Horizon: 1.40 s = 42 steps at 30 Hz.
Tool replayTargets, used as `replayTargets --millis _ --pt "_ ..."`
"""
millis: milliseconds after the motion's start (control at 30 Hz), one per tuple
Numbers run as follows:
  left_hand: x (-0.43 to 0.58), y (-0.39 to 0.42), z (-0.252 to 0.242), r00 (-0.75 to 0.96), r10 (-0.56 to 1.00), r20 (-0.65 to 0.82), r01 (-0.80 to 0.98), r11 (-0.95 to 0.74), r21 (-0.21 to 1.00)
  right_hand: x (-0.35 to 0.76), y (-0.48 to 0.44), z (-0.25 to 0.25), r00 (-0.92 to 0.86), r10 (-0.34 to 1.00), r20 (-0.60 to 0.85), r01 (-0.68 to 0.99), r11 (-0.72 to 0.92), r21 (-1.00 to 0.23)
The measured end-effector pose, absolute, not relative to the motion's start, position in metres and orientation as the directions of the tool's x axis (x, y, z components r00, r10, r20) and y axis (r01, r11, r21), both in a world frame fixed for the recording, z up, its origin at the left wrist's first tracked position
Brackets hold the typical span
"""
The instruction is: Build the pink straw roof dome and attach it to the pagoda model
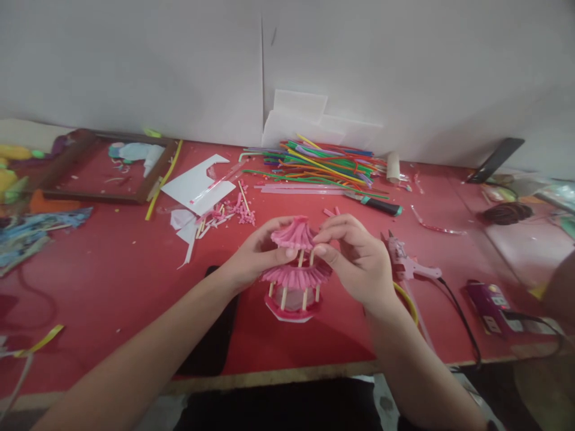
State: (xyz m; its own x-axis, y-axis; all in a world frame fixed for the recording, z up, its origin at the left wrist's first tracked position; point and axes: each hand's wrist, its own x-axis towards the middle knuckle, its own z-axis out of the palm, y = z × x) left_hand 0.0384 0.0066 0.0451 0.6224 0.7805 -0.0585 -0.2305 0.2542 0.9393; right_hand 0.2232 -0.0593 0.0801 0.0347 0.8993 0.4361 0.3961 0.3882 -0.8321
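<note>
A small pink pagoda model [296,276] with two ruffled roofs, pale stick pillars and a pink-edged base stands upright between my hands. Its upper roof is gripped from the left by my left hand [265,251], the thumb lying across the front just under the roof edge and the other fingers partly hidden behind. On the other side, my right hand [353,254] has thumb and fingers bent at the right edge of the upper roof, closed around that spot. Whether a small piece lies between the right fingertips is hidden.
Colourful pipe cleaners [323,161] lie in a pile at the back, with a utility knife [377,205] before them. A pink glue gun [406,260] and its cord are at right, near a purple power box [492,305]. A black phone [211,335] sits under my left forearm.
</note>
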Motion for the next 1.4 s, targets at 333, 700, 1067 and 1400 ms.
replayTargets --millis 333,700,1067,1400 --pt "0.022 0.019 0.030 0.622 0.764 0.173 0.004 -0.224 0.975 0.229 -0.070 0.043 0.255 0.925 0.282 0.274 0.211 -0.938" --pt "0.012 0.015 0.009 0.533 0.825 0.189 0.080 -0.271 0.959 0.218 -0.079 0.018 0.271 0.961 0.060 0.306 -0.027 -0.952" --pt "0.032 0.032 0.056 0.522 0.852 -0.031 0.378 -0.199 0.904 0.216 -0.054 0.029 0.181 0.969 0.166 0.531 0.046 -0.846" --pt "0.030 0.034 0.061 0.564 0.819 -0.103 0.461 -0.209 0.862 0.219 -0.052 0.043 0.041 0.940 0.339 0.734 0.202 -0.649"
